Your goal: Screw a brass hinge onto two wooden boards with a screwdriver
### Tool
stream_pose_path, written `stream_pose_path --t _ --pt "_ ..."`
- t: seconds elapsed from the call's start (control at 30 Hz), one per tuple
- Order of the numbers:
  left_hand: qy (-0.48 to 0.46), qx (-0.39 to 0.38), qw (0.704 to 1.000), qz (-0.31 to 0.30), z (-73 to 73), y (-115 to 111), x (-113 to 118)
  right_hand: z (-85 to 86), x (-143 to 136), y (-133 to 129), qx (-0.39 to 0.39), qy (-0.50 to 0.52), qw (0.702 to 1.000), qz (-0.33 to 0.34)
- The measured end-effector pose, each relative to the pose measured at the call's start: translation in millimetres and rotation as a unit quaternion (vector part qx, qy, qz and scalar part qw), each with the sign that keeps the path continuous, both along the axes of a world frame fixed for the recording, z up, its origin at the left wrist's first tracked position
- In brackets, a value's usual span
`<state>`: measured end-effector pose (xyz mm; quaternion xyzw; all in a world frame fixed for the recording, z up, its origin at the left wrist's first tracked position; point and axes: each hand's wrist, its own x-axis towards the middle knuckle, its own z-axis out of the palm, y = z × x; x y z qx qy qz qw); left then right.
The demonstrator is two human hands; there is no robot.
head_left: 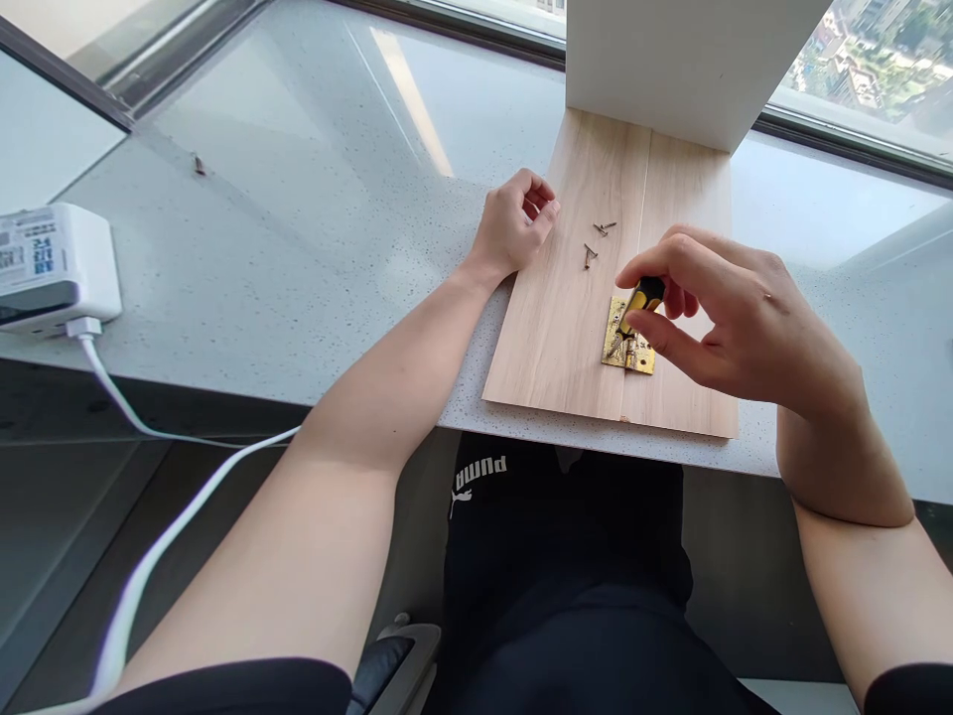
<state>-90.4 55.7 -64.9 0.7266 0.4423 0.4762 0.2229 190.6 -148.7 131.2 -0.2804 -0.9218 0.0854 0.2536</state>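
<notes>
My right hand (pixel 715 308) grips a short yellow-and-black screwdriver (pixel 635 308) between thumb and fingers. Its shaft slants down to the left, with the tip at the left leaf of a brass hinge (pixel 646 361). That hinge lies flat across the seam between two light wooden boards (pixel 551 367). Several small screws (pixel 588 256) lie loose on the left board, beyond the hinge. Curled at the left edge of that board is my left hand (pixel 513 220), its fingers closed; whether anything is inside cannot be seen.
A white panel (pixel 670 70) stands upright at the boards' far end, near the window. On the speckled white countertop (pixel 298 228), a white power adapter (pixel 96 258) sits at far left, its white cable (pixel 149 566) hanging over the front edge. A small dark bit (pixel 198 165) lies farther back.
</notes>
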Motion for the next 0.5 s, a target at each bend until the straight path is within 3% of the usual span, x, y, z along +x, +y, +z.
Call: stream_pose_path --t 0.33,0.5 --pt "-0.003 0.004 1.000 -0.006 -1.3 0.3 -1.4 0.6 2.8 5.5 -0.008 -0.002 1.000 -0.005" --pt "0.001 -0.014 1.000 -0.005 0.0 0.0 -0.6 5.6 -0.5 4.2 -0.024 -0.048 0.998 -0.043"
